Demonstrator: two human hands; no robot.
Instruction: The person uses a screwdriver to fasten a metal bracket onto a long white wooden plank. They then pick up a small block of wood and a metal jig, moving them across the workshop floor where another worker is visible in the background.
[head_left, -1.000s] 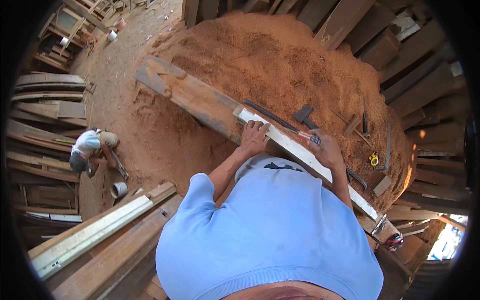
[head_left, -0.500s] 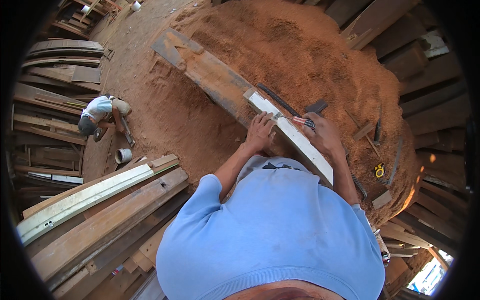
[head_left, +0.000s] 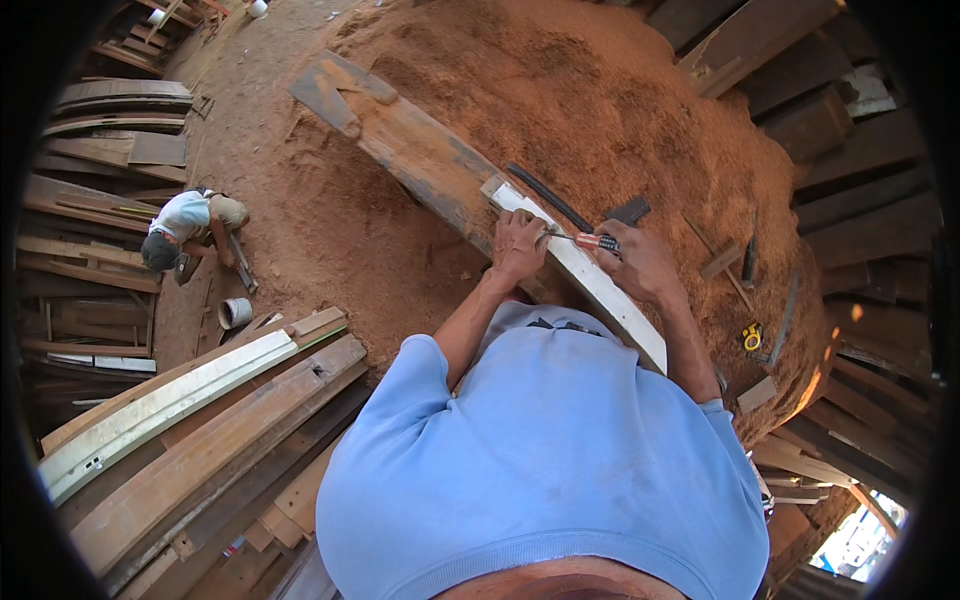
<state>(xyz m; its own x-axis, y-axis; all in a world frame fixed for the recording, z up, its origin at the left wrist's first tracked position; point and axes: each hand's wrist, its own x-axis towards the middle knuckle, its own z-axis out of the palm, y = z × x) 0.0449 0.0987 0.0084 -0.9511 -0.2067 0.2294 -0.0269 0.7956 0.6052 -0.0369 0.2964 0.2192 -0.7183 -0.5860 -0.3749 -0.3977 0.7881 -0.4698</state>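
Dark bar [head_left: 550, 198] and dark hammer head [head_left: 630, 210] crowd the upper side of the white beam [head_left: 608, 298], mid-frame; yellow tape measure [head_left: 752, 337] sits on the brown heap [head_left: 690, 130] at right. Screwdriver [head_left: 598, 242] is over the beam at center, handle clamped in the fingers of the right hand [head_left: 642, 263], shaft toward the left hand [head_left: 520, 246]. Left fingers bent onto the beam by the tip, can't tell if pinching.

Floor [head_left: 235, 110]: bare brown earth. Heap [head_left: 560, 100]: loose, granular, reddish-brown, at centre. Timber stacks [head_left: 85, 255]: line the left side. Dark planks [head_left: 870, 222]: range along the right. Opening [head_left: 855, 535]: lower right, bright. Light streak [head_left: 808, 390]: orange, edges the heap's right.
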